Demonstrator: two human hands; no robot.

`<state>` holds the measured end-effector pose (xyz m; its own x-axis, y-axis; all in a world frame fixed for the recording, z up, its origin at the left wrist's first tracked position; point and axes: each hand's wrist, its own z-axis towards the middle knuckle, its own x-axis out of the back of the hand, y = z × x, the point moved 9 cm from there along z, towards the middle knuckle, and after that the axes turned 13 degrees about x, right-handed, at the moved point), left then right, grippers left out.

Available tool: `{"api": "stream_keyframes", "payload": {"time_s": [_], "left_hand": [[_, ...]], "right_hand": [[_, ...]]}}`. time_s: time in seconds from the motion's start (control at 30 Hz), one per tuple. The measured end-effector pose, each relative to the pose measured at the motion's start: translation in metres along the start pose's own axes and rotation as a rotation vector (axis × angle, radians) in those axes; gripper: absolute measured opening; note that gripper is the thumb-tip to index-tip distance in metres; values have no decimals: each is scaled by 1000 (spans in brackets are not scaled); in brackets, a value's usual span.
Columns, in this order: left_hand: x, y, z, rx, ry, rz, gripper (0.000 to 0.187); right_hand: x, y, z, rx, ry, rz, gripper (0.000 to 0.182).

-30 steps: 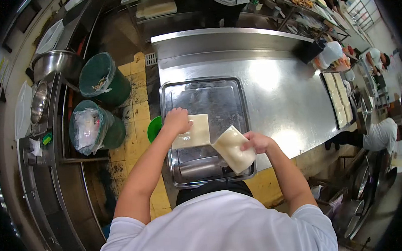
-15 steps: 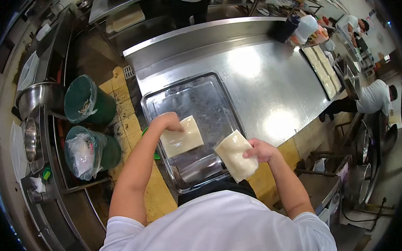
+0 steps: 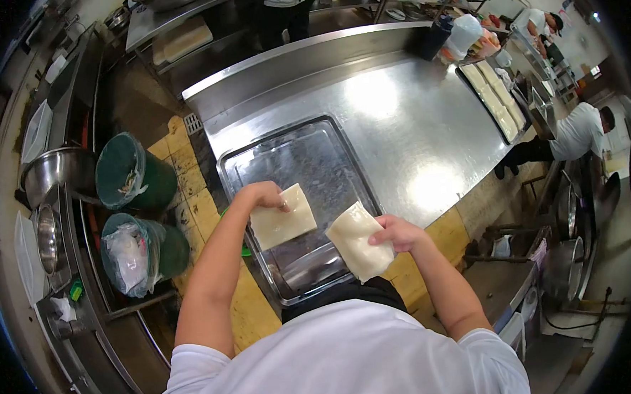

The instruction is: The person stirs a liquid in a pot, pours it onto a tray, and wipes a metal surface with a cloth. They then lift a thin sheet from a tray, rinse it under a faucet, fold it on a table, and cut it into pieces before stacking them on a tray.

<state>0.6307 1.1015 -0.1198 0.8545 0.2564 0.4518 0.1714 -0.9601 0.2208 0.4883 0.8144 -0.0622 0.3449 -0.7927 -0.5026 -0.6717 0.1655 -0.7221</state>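
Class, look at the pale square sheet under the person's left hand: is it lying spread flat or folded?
Spread flat. The pale square sheet lies on the steel tray, its corners visible, with the left hand on its upper edge.

1. A long stainless steel counter (image 3: 412,128) with a raised back edge carries everything
2. A large metal baking tray (image 3: 306,162) lies at its near left end
3. A second tray (image 3: 499,102), holding pale sheets, lies at its far right
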Motion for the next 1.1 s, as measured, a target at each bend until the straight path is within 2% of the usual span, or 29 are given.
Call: {"api": "stream_keyframes", "payload": {"time_s": [0.27, 0.43, 0.47, 0.57, 0.77, 0.93, 1.1], "left_hand": [[3, -8, 2, -96, 40, -80, 39], [-14, -32, 20, -112, -79, -418, 35], [-3, -4, -45, -33, -66, -416, 28], [-29, -25, -12, -58, -240, -651, 24], [-48, -21, -29, -91, -334, -886, 25], [-48, 26, -68, -61, -286, -951, 27], [-50, 121, -95, -92, -246, -905, 30]], "right_hand": [[-2, 1, -11, 62, 44, 29, 45], [2, 5, -25, 122, 51, 82, 42], [3, 6, -29, 137, 55, 95, 42], [10, 9, -40, 173, 58, 127, 42], [33, 7, -74, 250, 81, 203, 44], [73, 3, -110, 342, 113, 277, 47], [129, -13, -166, 439, 130, 326, 49]]}}
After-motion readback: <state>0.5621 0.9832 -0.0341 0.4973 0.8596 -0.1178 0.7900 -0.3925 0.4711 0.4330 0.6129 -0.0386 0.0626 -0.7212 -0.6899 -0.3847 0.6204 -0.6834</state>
